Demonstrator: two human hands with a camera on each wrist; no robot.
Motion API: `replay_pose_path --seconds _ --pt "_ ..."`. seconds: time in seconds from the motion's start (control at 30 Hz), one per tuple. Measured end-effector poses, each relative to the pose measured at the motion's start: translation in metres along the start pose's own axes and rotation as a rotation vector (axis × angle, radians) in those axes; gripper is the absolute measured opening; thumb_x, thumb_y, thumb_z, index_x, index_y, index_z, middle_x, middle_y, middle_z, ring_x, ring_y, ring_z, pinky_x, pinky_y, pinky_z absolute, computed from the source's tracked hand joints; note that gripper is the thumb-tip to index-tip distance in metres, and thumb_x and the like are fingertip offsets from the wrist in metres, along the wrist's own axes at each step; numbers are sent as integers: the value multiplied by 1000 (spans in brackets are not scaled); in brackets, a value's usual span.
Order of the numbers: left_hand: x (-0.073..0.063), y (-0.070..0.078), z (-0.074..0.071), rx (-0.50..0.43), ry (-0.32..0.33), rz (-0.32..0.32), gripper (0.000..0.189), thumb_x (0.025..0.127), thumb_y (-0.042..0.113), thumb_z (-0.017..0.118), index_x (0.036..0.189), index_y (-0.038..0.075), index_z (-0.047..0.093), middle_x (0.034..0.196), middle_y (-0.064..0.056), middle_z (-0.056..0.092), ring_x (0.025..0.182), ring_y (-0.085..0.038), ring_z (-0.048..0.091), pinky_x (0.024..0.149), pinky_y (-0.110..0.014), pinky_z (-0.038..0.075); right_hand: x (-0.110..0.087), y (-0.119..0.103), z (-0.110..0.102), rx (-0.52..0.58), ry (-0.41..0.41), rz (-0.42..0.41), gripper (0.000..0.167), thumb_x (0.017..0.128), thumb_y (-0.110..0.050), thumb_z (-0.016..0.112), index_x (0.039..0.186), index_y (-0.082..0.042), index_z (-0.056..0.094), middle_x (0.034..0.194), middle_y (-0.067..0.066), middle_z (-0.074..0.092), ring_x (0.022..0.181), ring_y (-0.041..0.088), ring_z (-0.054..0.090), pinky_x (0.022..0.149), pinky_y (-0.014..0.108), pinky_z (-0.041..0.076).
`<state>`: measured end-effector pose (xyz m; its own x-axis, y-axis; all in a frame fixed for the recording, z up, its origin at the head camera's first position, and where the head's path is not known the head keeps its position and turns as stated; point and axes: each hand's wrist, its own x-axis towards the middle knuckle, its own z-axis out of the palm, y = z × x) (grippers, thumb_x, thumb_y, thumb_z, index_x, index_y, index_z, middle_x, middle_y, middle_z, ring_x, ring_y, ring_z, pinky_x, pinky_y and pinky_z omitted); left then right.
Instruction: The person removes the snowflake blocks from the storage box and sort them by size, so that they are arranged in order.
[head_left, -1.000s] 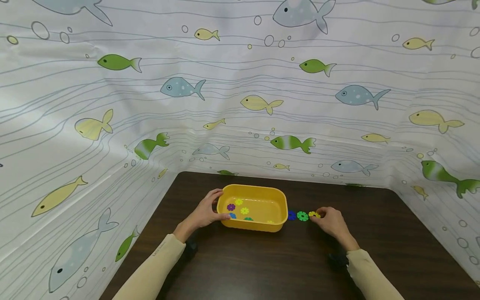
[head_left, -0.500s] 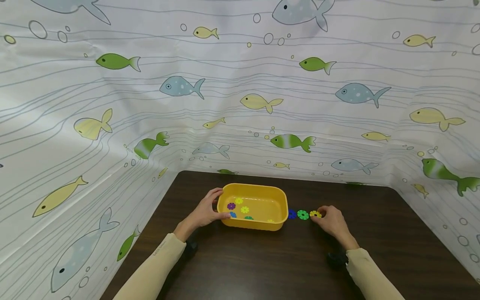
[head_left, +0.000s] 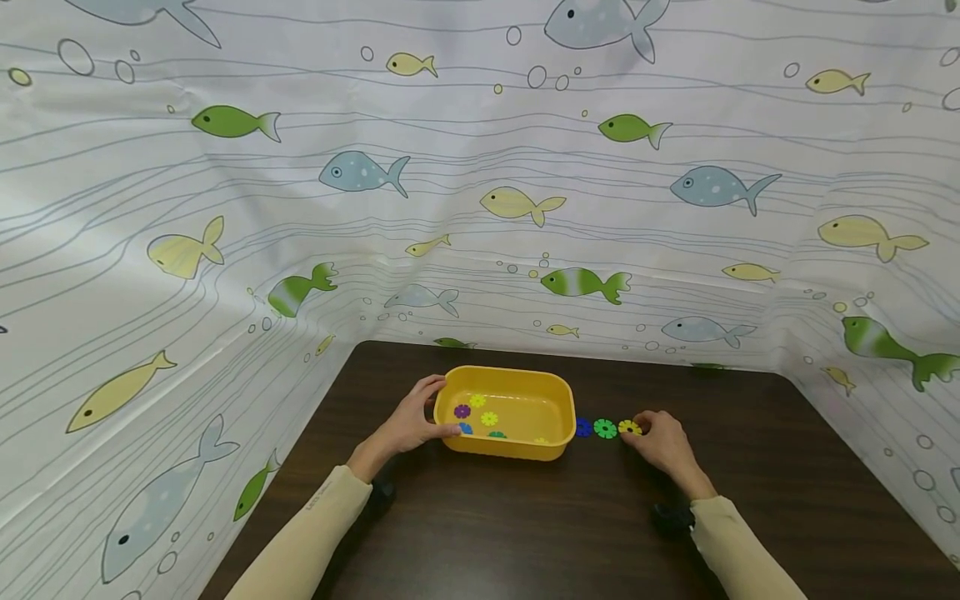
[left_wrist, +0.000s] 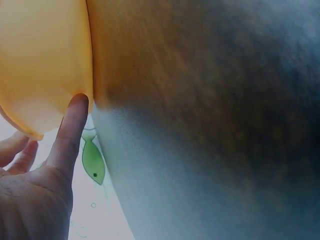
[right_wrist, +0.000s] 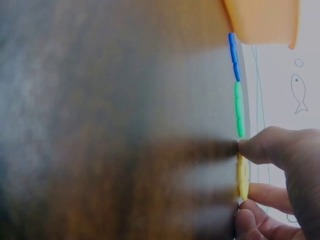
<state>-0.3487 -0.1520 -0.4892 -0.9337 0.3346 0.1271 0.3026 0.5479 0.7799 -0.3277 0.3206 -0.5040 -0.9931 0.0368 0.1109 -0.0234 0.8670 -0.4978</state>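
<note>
In the head view my left hand (head_left: 408,421) grips the left end of a yellow plastic tub (head_left: 501,448), thumb on the front wall and the other fingers round the far left corner. The left wrist view shows that thumb (left_wrist: 72,132) pressed to the tub's side (left_wrist: 45,55). To the tub's right my right hand (head_left: 663,442) pinches a yellow flower-shaped disc (head_left: 628,427), which lies flat at the table surface. A green flower disc (head_left: 605,428) and a blue one (head_left: 583,427) line up between it and the tub. The blue one sits by the tub's wall.
Inside the tub are several more flower discs, among them a purple one (head_left: 462,411), a yellow one (head_left: 489,418) and a partly hidden green one (head_left: 497,434). The dark wooden table (head_left: 510,525) ends at a white fish-print curtain (head_left: 480,317) at the back and sides.
</note>
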Motion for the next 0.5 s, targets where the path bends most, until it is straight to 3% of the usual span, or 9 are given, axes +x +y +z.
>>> replay_pose_path --seconds 0.27,0.5 --pt "1 -1 0 11 -13 13 89 94 29 87 163 -3 42 174 -22 33 145 -50 54 120 -57 54 -3 -4 -7 29 23 -16 49 98 -24 78 129 13 68 114 31 72 100 41 70 89 60 61" --pt "1 -1 0 27 -7 10 90 93 32 88 164 -2 43 174 -21 33 146 -49 55 119 -55 55 -5 -27 -19 95 36 -43 48 102 -24 75 134 10 67 115 28 74 101 38 70 87 56 63"
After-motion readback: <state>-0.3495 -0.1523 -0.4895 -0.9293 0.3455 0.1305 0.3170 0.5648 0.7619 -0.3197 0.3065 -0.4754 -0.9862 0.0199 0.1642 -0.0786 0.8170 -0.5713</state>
